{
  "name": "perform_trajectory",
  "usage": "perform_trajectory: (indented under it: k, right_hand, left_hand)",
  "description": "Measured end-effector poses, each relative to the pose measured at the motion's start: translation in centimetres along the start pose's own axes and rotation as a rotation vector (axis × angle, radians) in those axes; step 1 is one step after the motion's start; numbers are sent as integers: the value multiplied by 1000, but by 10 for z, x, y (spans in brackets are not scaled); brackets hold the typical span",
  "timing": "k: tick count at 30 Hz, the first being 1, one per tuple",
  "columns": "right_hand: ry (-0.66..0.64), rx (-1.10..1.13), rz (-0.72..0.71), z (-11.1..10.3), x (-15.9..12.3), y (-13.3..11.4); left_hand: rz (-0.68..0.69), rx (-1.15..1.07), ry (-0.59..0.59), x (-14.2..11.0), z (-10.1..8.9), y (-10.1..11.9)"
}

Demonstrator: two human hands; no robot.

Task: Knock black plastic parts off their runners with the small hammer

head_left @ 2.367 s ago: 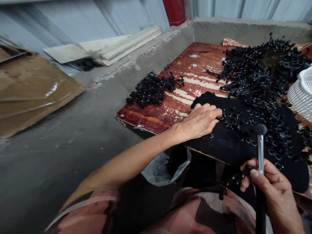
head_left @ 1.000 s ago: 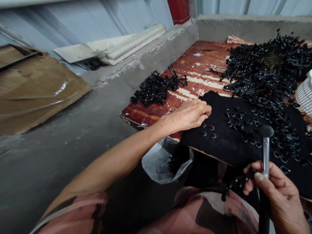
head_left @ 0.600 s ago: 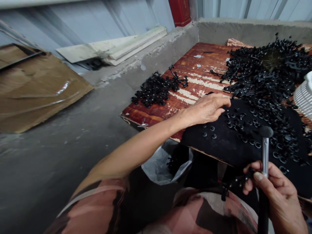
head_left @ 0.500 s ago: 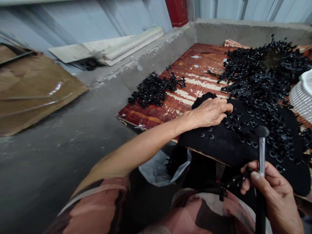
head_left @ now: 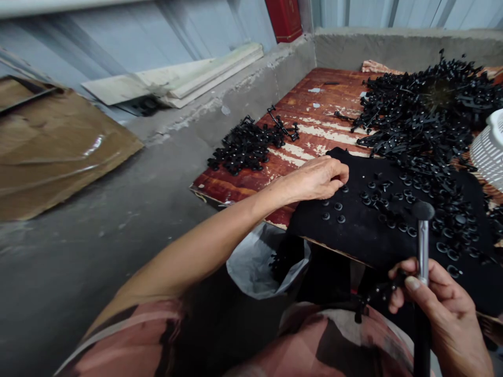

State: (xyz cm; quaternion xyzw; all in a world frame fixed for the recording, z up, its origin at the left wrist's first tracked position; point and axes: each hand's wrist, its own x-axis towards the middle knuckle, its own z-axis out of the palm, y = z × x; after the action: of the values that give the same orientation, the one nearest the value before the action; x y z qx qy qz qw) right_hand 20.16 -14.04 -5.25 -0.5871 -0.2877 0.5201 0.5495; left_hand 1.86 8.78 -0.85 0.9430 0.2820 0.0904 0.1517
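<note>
My left hand (head_left: 320, 178) is closed in a pinch over the left part of a black mat (head_left: 314, 228), with a small round black piece (head_left: 345, 189) at its fingertips. Several similar round black pieces (head_left: 341, 219) sit spaced apart just below the fingers. Many more loose round pieces (head_left: 403, 227) are scattered across the mat's right side. At lower right, my right hand (head_left: 451, 303) is wrapped around a tool (head_left: 423, 243) with a black handle, silver shaft and rounded black head. Between thumb and fingers it also grips a black plastic part (head_left: 379, 292) with shiny studs.
On the worn red-brown table (head_left: 314, 115) lie a large heap of black plastic parts (head_left: 428, 110) and a smaller heap (head_left: 247, 144). A white slotted basket (head_left: 487, 149) stands at right. Below the table edge hangs or stands a pale plastic bag (head_left: 249, 262) holding dark parts.
My left hand went from the near-left mat toward the scattered pieces, then came back left. One more round piece shows by its fingertips. My right hand keeps its grip.
</note>
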Motion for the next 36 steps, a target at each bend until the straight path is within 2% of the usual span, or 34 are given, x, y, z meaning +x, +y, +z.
perform_trajectory:
  k: [4,11,16,22,28,32,36]
  right_hand:
    - [-11,-9,-22,-2,1,2]
    - [-110,-7,-65,-15,8,10]
    - [-155,9,-70,-16,8,11]
    - [-125,10,-53,-12,6,10]
    - [-148,-17,-85,-16,8,12]
    - [-156,-26,-100,-17,9,14]
    - [-171,-24,-108,-17,10,15]
  left_hand:
    - [42,25,63,4,-1,10]
    - [104,168,-24,18,17,32]
    - [96,218,-19,9,8,29]
    - [76,284,-53,-7,2,25]
    - [76,157,-22,-3,0,26]
    - [124,86,40,3,7,30]
    - [154,164,4,8,20,39]
